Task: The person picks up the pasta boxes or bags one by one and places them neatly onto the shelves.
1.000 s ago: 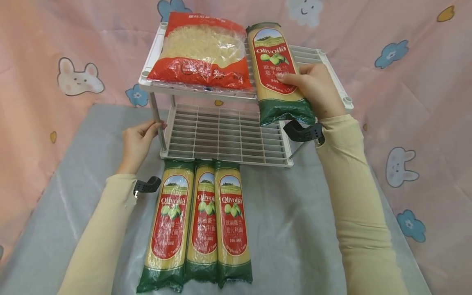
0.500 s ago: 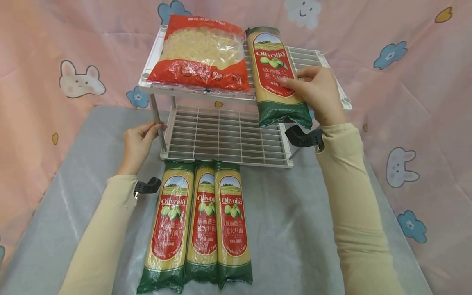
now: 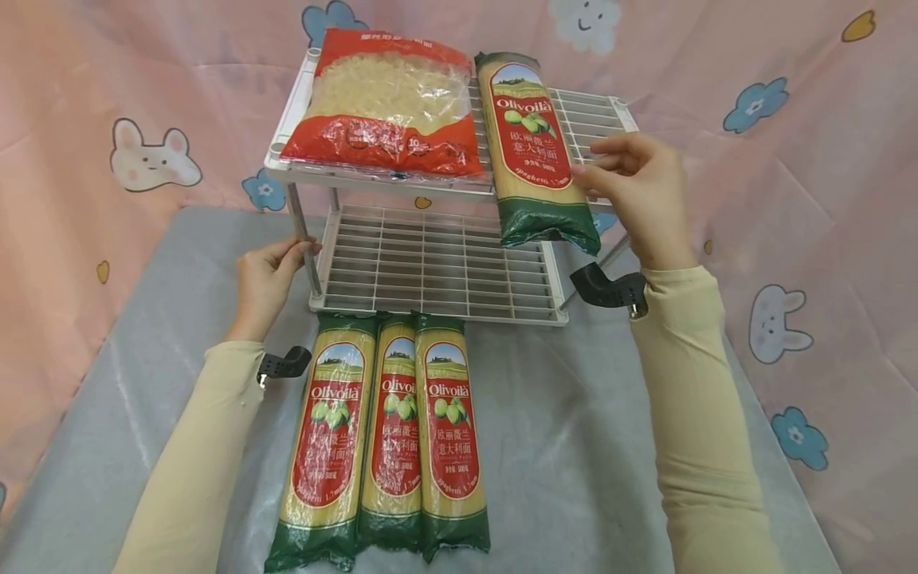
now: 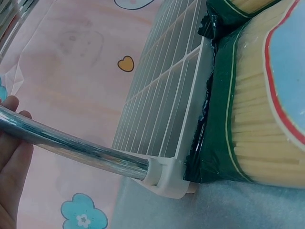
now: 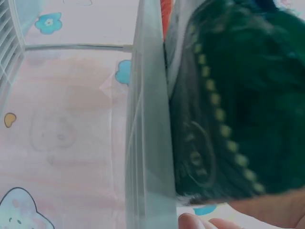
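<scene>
A spaghetti pack [image 3: 534, 135] with a red label and green ends lies on the top tier of a white two-tier rack [image 3: 445, 263], its lower end jutting past the front edge. My right hand [image 3: 641, 191] is at the pack's right side, the thumb tip right at its edge and the fingers apart from it. In the right wrist view the pack's green end [image 5: 248, 105] sits against the tier. My left hand [image 3: 268, 279] pinches the rack's front left metal post [image 4: 76, 145]. Beside the spaghetti lies a red-and-clear pasta bag [image 3: 390, 104].
Three more spaghetti packs [image 3: 452, 430] lie side by side on the grey cloth [image 3: 559, 446], their top ends at the rack's lower front edge. A pink patterned curtain [image 3: 825, 199] hangs behind and at the sides.
My right hand has loosened its grip on the spaghetti pack and drawn back to the right, leaving the pack on the top tier. The left hand stays on the post.
</scene>
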Tool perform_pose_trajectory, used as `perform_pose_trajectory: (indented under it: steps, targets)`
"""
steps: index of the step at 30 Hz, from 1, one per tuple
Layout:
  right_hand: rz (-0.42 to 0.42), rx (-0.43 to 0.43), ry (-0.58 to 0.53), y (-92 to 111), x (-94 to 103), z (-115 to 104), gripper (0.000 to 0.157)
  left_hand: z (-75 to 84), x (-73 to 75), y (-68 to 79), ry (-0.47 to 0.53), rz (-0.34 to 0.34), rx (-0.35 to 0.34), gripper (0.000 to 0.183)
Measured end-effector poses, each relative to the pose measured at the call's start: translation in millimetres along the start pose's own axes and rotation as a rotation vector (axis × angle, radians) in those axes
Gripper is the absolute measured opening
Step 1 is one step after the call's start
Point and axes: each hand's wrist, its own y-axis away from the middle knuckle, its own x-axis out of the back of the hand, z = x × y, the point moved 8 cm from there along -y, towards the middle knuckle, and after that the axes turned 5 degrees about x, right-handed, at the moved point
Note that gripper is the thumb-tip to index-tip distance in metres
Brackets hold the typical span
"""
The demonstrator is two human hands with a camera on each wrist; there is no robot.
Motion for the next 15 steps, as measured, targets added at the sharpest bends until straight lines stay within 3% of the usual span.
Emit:
perform_pose_trajectory:
  steps: [7,15]
  targets:
    - [0.032,0.086,-0.2,14,12.7,0,0.017,1.3,0.7,0.7,0.006,0.002,0.007,0.029]
    - [0.037,0.11,-0.291,37,20.6,4,0.021,1.6,0.3,1.0,-0.022,0.004,0.021,0.03]
